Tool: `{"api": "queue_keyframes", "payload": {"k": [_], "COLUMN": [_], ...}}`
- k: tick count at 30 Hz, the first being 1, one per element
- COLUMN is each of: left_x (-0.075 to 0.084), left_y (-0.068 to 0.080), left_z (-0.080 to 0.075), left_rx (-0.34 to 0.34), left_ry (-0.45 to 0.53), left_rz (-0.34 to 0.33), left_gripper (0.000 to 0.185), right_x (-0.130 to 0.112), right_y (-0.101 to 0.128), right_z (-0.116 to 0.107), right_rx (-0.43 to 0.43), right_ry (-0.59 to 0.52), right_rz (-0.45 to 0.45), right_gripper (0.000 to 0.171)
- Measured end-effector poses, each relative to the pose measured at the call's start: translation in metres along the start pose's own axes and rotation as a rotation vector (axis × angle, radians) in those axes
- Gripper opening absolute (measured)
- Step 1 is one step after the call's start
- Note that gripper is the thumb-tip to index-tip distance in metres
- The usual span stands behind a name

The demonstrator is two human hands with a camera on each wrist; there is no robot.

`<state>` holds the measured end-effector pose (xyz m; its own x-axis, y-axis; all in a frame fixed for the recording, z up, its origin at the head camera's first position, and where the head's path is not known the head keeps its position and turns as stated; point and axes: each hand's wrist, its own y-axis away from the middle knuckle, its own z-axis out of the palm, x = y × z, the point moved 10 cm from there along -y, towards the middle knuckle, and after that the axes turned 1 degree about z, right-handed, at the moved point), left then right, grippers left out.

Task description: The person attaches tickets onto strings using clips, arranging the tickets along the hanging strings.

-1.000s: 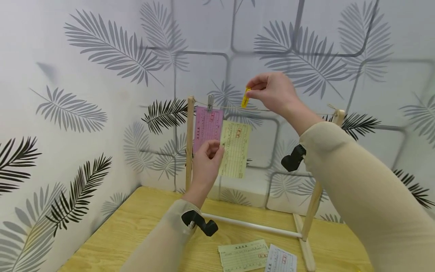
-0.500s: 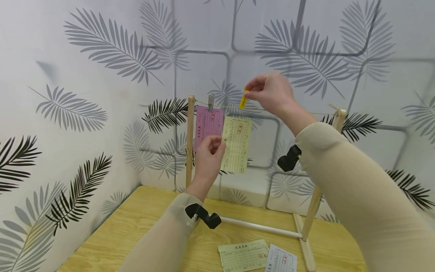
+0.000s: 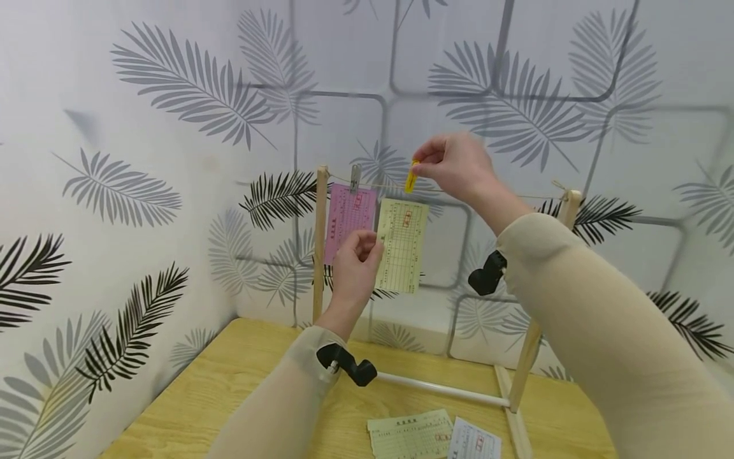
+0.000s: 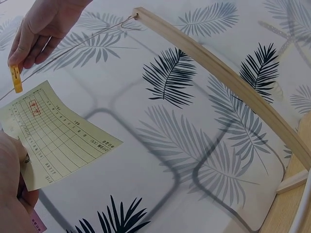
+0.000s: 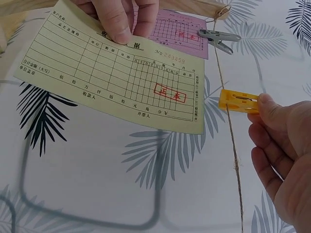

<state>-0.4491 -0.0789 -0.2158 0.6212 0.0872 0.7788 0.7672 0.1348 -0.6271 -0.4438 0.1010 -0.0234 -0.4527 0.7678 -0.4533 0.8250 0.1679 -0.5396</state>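
Note:
My left hand pinches the left edge of a pale yellow receipt slip, held upright just below a twine line. Between thumb and fingertips, my right hand grips a yellow clothespin, which overlaps the twine in the right wrist view. The slip's top edge stays apart from the clothespin and a little under it. To the left, a pink slip hangs from the line by a grey clothespin; my left hand covers its lower part.
The twine runs between two wooden posts of a stand with a white crossbar. On the wooden table lie a yellow-green slip and a white slip. A leaf-patterned wall stands close behind.
My left hand has shifted slightly right and up with the yellow slip, bringing it nearer the line and away from the pink slip. My right hand has moved slightly left with the clothespin.

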Motion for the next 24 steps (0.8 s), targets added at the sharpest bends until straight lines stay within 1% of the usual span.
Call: {"api": "queue_keyframes", "payload": {"k": [6, 14, 24], "left_x": [0.001, 0.001, 0.003], "left_y": [-0.001, -0.004, -0.004], "left_z": [0.0, -0.001, -0.002], "left_rx": [-0.01, -0.003, -0.005], "left_ry": [0.009, 0.011, -0.001], "left_rz": [0.002, 0.012, 0.011], "left_gripper": [0.017, 0.016, 0.016], "right_x": [0.003, 0.005, 0.005], "right_y": [0.002, 0.002, 0.001], "right_z": [0.003, 0.01, 0.016], "right_rx": [-0.009, -0.051, -0.082], "right_ry": [0.0, -0.001, -0.008], "right_rz": [0.002, 0.021, 0.017], "right_gripper": [0.022, 0.024, 0.026]}}
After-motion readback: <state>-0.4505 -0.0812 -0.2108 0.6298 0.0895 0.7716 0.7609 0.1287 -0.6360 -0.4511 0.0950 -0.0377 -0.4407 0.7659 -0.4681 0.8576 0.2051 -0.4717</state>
